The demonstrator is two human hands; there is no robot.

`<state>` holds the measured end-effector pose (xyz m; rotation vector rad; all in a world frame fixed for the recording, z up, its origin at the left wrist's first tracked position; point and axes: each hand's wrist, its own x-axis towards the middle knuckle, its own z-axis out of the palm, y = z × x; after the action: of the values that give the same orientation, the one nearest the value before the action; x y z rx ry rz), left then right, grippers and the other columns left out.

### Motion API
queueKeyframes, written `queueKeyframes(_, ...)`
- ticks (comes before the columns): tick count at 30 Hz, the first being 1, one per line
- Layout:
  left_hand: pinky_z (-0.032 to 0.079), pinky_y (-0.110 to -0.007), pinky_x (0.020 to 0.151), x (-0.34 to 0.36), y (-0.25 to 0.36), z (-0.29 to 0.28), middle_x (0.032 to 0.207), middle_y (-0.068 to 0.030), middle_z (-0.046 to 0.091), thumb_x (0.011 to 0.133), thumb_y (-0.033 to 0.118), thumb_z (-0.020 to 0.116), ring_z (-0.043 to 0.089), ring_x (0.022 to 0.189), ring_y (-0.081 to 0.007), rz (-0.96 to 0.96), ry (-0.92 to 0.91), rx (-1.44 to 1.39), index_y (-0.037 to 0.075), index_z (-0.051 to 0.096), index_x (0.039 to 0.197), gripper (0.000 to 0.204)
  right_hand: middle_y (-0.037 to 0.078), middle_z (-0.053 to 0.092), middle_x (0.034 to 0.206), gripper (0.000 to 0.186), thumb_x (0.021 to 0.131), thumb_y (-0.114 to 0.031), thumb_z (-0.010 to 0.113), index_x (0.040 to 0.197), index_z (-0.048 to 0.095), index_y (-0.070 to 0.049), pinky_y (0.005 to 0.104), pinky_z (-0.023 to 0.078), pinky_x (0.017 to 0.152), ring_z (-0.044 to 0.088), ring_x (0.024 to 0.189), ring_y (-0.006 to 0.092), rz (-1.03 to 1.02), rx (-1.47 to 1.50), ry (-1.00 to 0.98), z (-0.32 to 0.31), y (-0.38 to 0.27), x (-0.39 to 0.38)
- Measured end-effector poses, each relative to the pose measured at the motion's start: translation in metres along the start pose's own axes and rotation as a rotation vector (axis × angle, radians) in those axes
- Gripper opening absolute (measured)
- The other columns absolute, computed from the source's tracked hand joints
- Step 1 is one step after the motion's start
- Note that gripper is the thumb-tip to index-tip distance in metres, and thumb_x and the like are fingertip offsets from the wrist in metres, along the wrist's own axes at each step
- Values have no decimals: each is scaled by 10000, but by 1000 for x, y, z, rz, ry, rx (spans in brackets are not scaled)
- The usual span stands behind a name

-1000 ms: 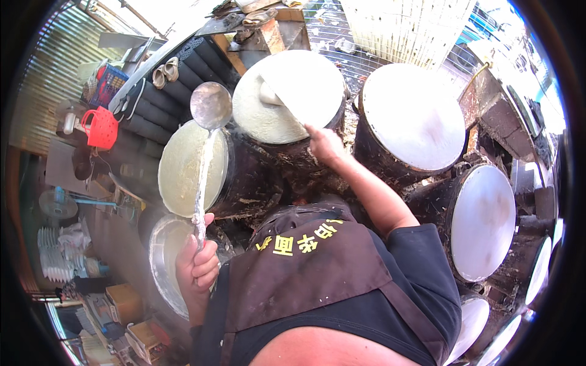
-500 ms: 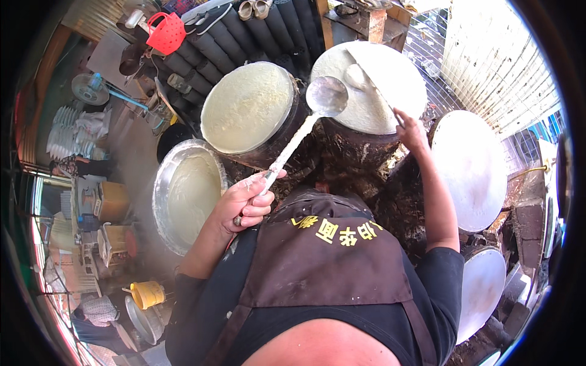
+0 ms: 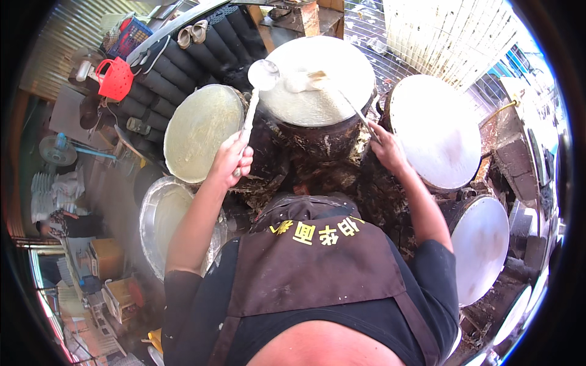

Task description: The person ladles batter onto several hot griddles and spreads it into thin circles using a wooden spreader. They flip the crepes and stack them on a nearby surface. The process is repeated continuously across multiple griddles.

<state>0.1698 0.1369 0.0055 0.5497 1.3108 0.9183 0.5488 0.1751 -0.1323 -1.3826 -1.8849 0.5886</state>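
Observation:
My left hand (image 3: 231,160) is closed around the handle of a long metal ladle (image 3: 264,74), its handle coated in pale batter. The ladle's round bowl hangs by the left rim of the far round griddle (image 3: 299,110). My right hand (image 3: 389,148) grips a thin-handled tool (image 3: 353,107) that slants to the left over this griddle. Its far end is blurred and meets a thick white patch of batter (image 3: 299,82); the end's shape is unclear. Left of it, another round griddle (image 3: 204,134) carries a pale, rough layer.
A wide metal basin (image 3: 151,226) of pale batter sits by my left forearm, partly hidden by it. To my right are two more round pale tops (image 3: 433,131), (image 3: 482,250). Dark cylinders (image 3: 213,46), a red basket (image 3: 114,78) and a brick ledge (image 3: 516,161) stand around.
The ladle has moved left, from in front of the far griddle to its left rim. My right hand has shifted left and lower, and its tool now slants across the griddle. The whole view has turned.

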Motion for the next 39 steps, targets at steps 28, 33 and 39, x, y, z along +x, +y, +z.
queueKeyframes(28,352,-201,258,-198,18,-117,696,-52,394,1050,233,304,382,422,-76,452,-524,-949,113,13,1512,559,238,631,1087,530,791,5,565,1309,532,-101,421,525,816,638,955,387,50,33,-252,106,-92,-60)
queueKeyframes(33,332,-195,260,-253,-15,-173,710,-44,383,1048,225,322,363,419,-85,696,-200,-894,87,79,1509,540,236,600,1176,537,806,38,523,1328,509,-88,378,519,863,624,1045,337,244,35,1,87,-79,-28)
queueKeyframes(39,331,-222,309,-278,-84,-253,726,-40,384,1041,210,344,392,468,-96,688,48,-966,-1,218,1458,484,218,583,816,614,791,8,535,1378,461,-156,492,489,667,602,729,409,-1,-328,-160,116,-101,-61)
